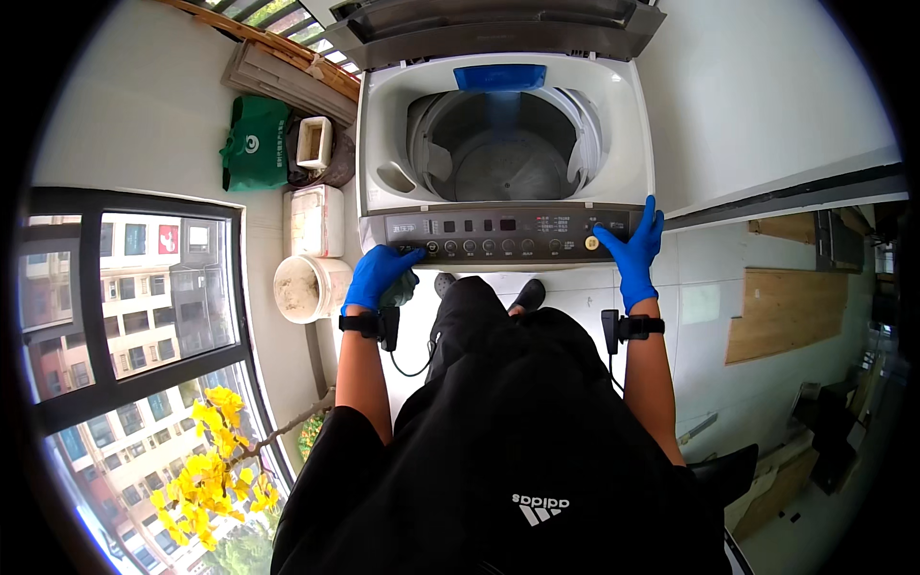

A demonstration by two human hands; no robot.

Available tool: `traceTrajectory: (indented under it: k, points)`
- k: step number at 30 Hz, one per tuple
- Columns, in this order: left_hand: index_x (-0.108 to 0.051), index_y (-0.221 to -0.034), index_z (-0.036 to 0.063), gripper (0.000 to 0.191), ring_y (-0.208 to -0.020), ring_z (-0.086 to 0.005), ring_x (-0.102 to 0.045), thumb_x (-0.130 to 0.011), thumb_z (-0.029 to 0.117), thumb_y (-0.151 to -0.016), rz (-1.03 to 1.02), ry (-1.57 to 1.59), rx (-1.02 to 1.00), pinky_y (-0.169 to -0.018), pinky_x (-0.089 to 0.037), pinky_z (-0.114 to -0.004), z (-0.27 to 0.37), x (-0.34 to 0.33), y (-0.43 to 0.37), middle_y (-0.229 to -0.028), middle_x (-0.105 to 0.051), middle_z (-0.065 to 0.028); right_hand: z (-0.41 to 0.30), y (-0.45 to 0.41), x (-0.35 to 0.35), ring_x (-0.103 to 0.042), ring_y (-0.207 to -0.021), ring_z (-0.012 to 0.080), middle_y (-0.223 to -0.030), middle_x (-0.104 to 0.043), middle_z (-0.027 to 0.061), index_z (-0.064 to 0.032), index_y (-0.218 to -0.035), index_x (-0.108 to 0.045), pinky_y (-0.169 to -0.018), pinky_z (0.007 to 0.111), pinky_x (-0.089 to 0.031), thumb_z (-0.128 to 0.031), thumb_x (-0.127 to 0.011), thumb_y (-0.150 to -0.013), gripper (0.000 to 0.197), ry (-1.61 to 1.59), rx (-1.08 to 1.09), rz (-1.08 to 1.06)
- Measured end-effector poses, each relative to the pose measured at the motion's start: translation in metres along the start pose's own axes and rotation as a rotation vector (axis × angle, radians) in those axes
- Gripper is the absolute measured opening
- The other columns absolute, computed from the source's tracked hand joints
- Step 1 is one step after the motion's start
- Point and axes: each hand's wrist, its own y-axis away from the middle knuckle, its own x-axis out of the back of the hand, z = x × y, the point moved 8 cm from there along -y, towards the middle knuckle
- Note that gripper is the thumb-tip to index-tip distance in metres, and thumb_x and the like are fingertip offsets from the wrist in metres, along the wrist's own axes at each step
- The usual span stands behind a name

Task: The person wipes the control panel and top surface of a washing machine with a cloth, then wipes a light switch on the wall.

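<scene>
Before me stands a top-load washing machine (505, 208) with its dark lid (496, 32) raised. The steel drum (507, 162) shows no laundry inside. Both of my hands wear blue gloves. My left hand (374, 277) is at the front left corner of the control panel (489, 233), its index finger pointing along the panel's lower edge. A crumpled dark grey-green cloth (399, 290) is bunched under its fingers. My right hand (638, 241) rests at the panel's right end, fingers apart, with the thumb at a small button just above the round yellow button (591, 243).
Left of the machine are a white bucket (302, 290), a foam box (316, 223), a green bag (255, 144) and stacked boards (287, 80). A branch with yellow flowers (208, 460) stands by the window (169, 287). Wooden panels (790, 313) lie to the right.
</scene>
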Motion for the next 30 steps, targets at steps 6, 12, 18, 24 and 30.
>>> traceTrajectory:
  k: [6,12,18,24,30]
  points:
    - [-0.072,-0.085,0.0021,0.053,-0.058,-0.0162,-0.066,-0.061,0.054,-0.084,-0.002,-0.118,-0.004,-0.063,-0.052,-0.03,0.012,-0.001,-0.002,-0.063,-0.068,-0.0067,-0.006,0.0,-0.001,-0.023,-0.136,0.0445,-0.149,-0.015,0.0282,-0.0232,-0.15,-0.013,-0.11,0.052,-0.024,-0.05,-0.084,-0.058,0.119,-0.038,-0.025,-0.019]
    - [-0.074,-0.092,0.0113,0.056,-0.08,-0.0292,-0.068,-0.058,0.063,-0.079,0.1,-0.267,-0.187,-0.074,-0.051,-0.037,0.015,-0.002,-0.01,-0.08,-0.071,-0.0106,-0.007,0.001,0.003,-0.022,-0.137,0.043,-0.15,-0.014,0.0274,-0.0204,-0.15,-0.014,-0.111,0.049,-0.024,-0.045,-0.085,-0.06,0.117,-0.049,-0.016,-0.029]
    - [-0.073,-0.095,0.0127,0.057,-0.085,-0.0316,-0.067,-0.057,0.064,-0.078,0.103,-0.335,-0.185,-0.076,-0.051,-0.039,0.008,-0.002,-0.019,-0.087,-0.07,-0.0139,-0.002,0.0,0.001,-0.024,-0.137,0.0416,-0.149,-0.014,0.0267,-0.0187,-0.149,-0.015,-0.11,0.046,-0.028,-0.04,-0.087,-0.059,0.117,-0.058,-0.042,-0.047]
    - [-0.073,-0.094,0.0114,0.054,-0.086,-0.0334,-0.066,-0.064,0.06,-0.074,0.051,-0.325,-0.123,-0.077,-0.051,-0.04,0.004,-0.002,-0.041,-0.088,-0.07,-0.0152,-0.011,0.0,0.002,-0.027,-0.136,0.0398,-0.149,-0.016,0.0248,-0.0177,-0.149,-0.016,-0.11,0.044,-0.031,-0.038,-0.087,-0.059,0.116,-0.079,-0.067,-0.063]
    - [-0.071,-0.098,0.0065,0.058,-0.091,-0.0348,-0.065,-0.066,0.059,-0.073,-0.036,-0.247,-0.173,-0.081,-0.051,-0.041,-0.002,-0.008,-0.048,-0.094,-0.069,-0.0176,-0.008,0.002,0.004,-0.029,-0.135,0.0392,-0.148,-0.018,0.0237,-0.0174,-0.148,-0.017,-0.109,0.044,-0.032,-0.035,-0.087,-0.061,0.113,-0.048,-0.038,-0.044]
